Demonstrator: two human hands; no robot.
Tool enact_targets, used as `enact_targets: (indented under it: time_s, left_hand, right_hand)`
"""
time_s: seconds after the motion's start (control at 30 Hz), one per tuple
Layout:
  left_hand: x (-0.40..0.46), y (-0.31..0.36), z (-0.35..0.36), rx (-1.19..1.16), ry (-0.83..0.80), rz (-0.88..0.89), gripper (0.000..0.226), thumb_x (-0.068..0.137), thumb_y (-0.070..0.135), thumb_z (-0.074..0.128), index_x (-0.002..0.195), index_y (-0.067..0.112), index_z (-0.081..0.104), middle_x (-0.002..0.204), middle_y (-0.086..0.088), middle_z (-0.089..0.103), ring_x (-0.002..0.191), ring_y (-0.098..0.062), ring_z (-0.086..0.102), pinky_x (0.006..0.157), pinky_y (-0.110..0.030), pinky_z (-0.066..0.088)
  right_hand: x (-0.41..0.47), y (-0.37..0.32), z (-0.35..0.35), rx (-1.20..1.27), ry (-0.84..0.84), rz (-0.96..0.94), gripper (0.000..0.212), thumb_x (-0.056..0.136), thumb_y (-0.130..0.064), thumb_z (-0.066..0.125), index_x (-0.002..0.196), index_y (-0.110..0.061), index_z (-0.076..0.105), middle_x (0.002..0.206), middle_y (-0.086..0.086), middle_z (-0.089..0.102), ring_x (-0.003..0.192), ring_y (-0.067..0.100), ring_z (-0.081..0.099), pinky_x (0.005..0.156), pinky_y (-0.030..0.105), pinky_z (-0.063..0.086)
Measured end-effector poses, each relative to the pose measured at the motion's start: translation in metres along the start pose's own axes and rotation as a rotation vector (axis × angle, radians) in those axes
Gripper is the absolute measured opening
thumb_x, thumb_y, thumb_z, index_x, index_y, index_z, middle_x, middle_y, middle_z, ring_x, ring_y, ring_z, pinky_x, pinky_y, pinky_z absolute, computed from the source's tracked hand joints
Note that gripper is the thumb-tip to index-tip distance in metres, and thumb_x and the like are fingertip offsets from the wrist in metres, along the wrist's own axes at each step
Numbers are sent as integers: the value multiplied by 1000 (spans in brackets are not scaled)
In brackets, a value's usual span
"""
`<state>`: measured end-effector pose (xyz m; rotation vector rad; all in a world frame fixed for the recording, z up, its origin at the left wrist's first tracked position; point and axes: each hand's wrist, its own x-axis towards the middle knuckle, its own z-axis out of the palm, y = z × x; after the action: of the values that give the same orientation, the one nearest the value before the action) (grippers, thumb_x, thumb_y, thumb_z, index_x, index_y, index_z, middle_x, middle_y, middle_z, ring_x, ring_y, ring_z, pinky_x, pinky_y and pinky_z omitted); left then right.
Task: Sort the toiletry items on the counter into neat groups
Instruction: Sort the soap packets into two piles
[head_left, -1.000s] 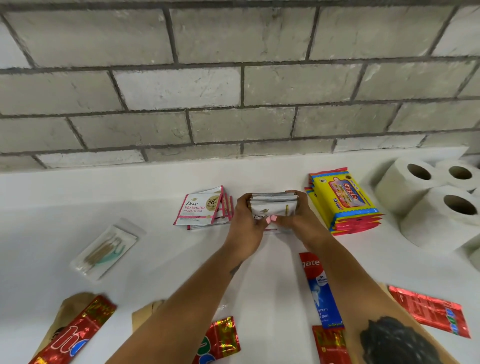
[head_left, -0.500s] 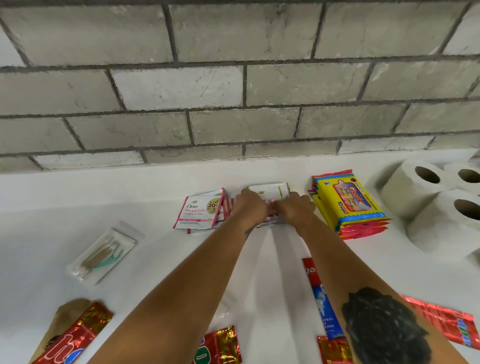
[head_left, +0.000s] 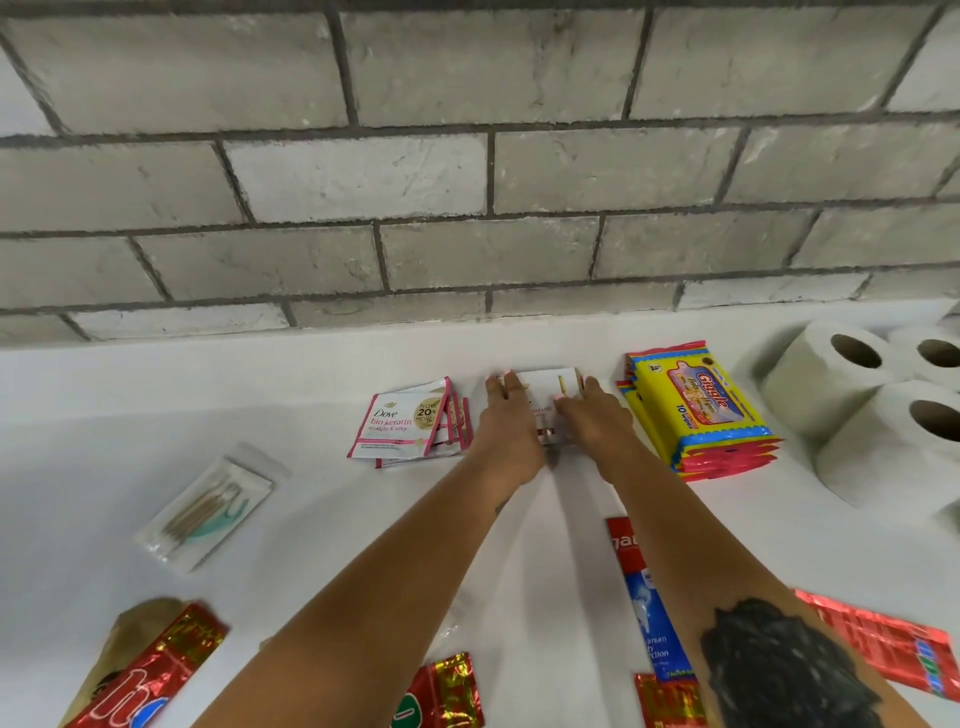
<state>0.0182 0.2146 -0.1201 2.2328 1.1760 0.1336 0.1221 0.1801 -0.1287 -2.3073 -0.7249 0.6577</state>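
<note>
A stack of white sachets (head_left: 546, 384) lies on the white counter (head_left: 156, 405) near the back wall. My left hand (head_left: 506, 423) covers its left side and my right hand (head_left: 592, 421) its right side, fingers spread flat over the top and edges. Most of the stack is hidden under my hands. Just left of it sits a fanned pile of pink-and-white Dove sachets (head_left: 408, 423). On the right, touching distance from my right hand, is a stack of yellow wipes packs (head_left: 698, 408).
Toilet paper rolls (head_left: 844, 374) are grouped at the far right. A clear packet of cotton swabs (head_left: 208, 506) lies at left. A blue-red toothpaste box (head_left: 644, 597) and red foil packets (head_left: 150, 670) (head_left: 883, 644) (head_left: 441, 696) lie along the near edge.
Both hands carried the white sachet stack away from me and set it down flat on the counter between the Dove pile and the wipes.
</note>
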Motion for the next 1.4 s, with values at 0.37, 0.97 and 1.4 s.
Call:
enact_targets:
  time_s: [0.37, 0.97, 1.4]
  left_hand:
    - [-1, 1, -13, 20, 6, 18, 109, 75, 20, 76, 150, 6, -2, 158, -19, -4, 145, -31, 15, 115, -31, 19]
    - [-7, -107, -91, -115, 157, -511, 35, 83, 17, 61, 109, -6, 59, 111, -22, 64, 108, -34, 60, 81, -32, 48]
    - [-15, -126, -92, -281, 21, -419, 15, 73, 12, 74, 73, 3, 62, 85, -16, 64, 78, -24, 56, 71, -30, 46]
  right_hand:
    - [-4, -2, -2, -4, 23, -61, 38, 95, -27, 45, 128, -11, 36, 121, 17, 56, 112, 36, 53, 94, 46, 46]
    - [-69, -95, 94, -10, -148, 17, 53, 87, -19, 50, 137, -6, 36, 140, 12, 41, 130, 29, 39, 104, 37, 34]
    - [-53, -93, 112, 256, -138, 108, 35, 86, -7, 47, 121, -1, 52, 115, 13, 57, 108, 29, 53, 83, 32, 44]
